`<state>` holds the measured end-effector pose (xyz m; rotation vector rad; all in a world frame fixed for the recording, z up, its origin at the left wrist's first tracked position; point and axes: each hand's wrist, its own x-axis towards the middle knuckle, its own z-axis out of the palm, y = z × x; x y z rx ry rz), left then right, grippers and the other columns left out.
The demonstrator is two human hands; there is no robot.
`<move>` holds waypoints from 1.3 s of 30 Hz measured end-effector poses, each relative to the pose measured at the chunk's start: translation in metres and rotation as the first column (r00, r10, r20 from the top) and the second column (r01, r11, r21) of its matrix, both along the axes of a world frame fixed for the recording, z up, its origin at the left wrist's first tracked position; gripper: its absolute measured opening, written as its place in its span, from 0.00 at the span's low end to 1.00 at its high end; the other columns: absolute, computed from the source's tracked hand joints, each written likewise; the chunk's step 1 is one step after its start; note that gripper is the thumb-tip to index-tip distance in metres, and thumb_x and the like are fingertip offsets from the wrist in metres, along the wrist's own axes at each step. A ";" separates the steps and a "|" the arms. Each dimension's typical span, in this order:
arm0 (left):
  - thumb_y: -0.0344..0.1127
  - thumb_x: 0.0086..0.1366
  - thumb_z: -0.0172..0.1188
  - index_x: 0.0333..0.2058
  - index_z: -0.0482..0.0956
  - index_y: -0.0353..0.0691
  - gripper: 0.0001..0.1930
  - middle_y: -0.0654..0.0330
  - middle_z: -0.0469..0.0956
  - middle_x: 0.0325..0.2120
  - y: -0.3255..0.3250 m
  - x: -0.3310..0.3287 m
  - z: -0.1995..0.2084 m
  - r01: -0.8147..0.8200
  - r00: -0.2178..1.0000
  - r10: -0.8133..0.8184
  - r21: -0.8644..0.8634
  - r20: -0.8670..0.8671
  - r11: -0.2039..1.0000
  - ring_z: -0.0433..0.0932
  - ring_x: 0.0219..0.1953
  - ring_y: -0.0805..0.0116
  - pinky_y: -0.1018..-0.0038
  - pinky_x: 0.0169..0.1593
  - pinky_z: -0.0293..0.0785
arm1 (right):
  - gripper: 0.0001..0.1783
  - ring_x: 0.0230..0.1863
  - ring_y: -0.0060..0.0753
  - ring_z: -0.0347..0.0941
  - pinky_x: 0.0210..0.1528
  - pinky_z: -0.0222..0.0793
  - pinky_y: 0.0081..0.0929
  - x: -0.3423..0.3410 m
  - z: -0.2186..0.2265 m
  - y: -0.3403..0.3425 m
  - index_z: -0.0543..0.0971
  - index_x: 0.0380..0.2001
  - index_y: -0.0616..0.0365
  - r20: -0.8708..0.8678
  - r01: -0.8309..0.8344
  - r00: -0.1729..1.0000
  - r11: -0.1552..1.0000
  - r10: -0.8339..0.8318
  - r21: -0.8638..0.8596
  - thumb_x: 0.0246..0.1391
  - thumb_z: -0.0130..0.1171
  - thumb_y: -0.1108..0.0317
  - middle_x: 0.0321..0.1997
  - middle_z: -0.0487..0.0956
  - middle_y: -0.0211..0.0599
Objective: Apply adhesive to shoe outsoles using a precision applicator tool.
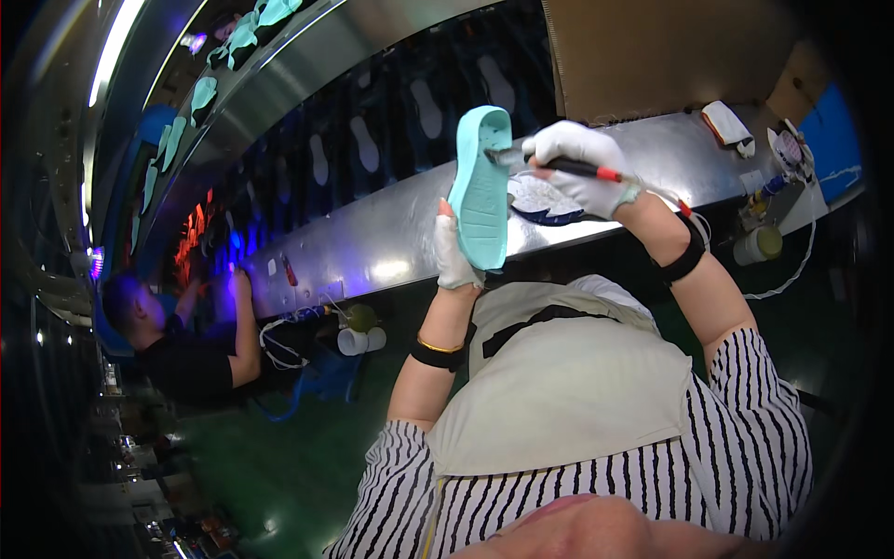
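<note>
My left hand (456, 250), in a white fingerless glove, grips a turquoise shoe sole (480, 200) by its lower left side, holding it upright above the bench edge. The sole's hollow inner face, with ridges low down, is turned toward me. In my right hand (587, 163), also gloved in white, is a brush with a black and red handle (589, 169). Its tip meets the upper inside of the sole, and a thin tube trails from the handle's rear end. Below the right hand, a white shoe piece with a dark blue edge (548, 199) lies on the metal bench.
Behind the metal bench (391, 233) runs a dark conveyor with several grey soles (365, 144). More turquoise soles (203, 91) lie on an upper shelf. A cardboard sheet (643, 56) stands at the back right, near a white and red cloth (728, 128). A co-worker (177, 335) works at the left.
</note>
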<state>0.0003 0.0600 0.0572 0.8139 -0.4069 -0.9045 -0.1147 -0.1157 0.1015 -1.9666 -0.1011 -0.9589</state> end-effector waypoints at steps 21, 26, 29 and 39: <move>0.56 0.66 0.27 0.56 0.60 0.33 0.33 0.42 0.70 0.46 -0.022 0.060 0.098 0.130 0.985 -0.096 -0.247 0.146 0.960 0.73 0.46 0.48 0.60 0.49 0.72 | 0.06 0.37 0.28 0.73 0.41 0.68 0.24 -0.051 0.029 -0.005 0.75 0.26 0.61 -0.092 -0.094 0.989 0.978 0.113 0.186 0.43 0.61 0.81 0.33 0.76 0.36; 0.53 0.66 0.27 0.57 0.56 0.33 0.31 0.44 0.65 0.51 -0.084 0.101 0.210 0.257 0.965 -0.223 -0.347 0.135 0.902 0.69 0.49 0.42 0.51 0.50 0.70 | 0.06 0.36 0.20 0.71 0.41 0.67 0.19 -0.075 0.008 -0.012 0.76 0.30 0.59 -0.098 0.078 0.995 0.745 -0.017 0.663 0.47 0.59 0.80 0.38 0.78 0.34; 0.41 0.63 0.38 0.47 0.67 0.40 0.18 0.57 0.73 0.39 -0.127 0.169 0.254 -0.121 0.972 0.160 -0.221 0.171 0.968 0.75 0.39 0.59 0.53 0.42 0.73 | 0.06 0.33 0.16 0.71 0.37 0.67 0.16 -0.069 0.003 -0.007 0.76 0.31 0.59 -0.114 0.088 0.993 0.729 -0.015 0.679 0.47 0.59 0.79 0.35 0.78 0.33; 0.38 0.49 0.55 0.48 0.70 0.40 0.24 0.51 0.73 0.43 -0.119 0.250 0.231 -0.610 -0.658 0.072 -0.587 0.749 0.533 0.71 0.45 0.52 0.64 0.48 0.67 | 0.06 0.30 0.23 0.73 0.34 0.69 0.16 -0.080 -0.008 -0.042 0.73 0.32 0.63 -0.131 0.159 0.987 0.718 -0.095 0.677 0.48 0.55 0.80 0.36 0.78 0.40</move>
